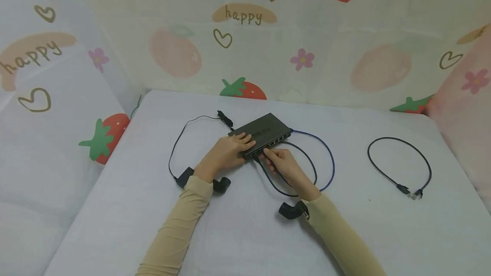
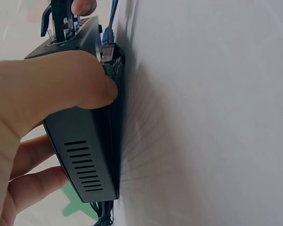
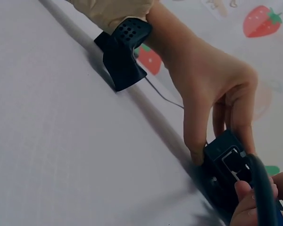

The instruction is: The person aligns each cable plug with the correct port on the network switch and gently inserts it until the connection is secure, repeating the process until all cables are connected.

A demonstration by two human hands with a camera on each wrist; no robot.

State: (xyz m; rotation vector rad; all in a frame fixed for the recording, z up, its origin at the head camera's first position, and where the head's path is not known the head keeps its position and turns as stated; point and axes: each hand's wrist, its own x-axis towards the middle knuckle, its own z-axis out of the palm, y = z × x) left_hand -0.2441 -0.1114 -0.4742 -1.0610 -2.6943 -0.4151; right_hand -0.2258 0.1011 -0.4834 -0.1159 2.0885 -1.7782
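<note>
A black network switch (image 1: 270, 126) lies at a slant on the white table. My left hand (image 1: 227, 151) grips its left end, fingers over the top; in the left wrist view the thumb presses the port-side edge near the vented end panel (image 2: 82, 167). At the front row of ports, my right hand (image 1: 284, 165) pinches the end of a blue network cable (image 1: 333, 163); its fingers partly hide the plug. This cable's other end meets the switch's right end. A black network cable (image 1: 313, 164) loops between two places along the ports.
A loose black network cable (image 1: 430, 169) lies coiled on the right. Left of the switch, a thin cord (image 1: 171, 150) runs from a black power adapter (image 1: 185, 177) to a bundled section (image 1: 225, 118) behind the switch. Patterned cloth (image 1: 245, 54) hangs beyond the table.
</note>
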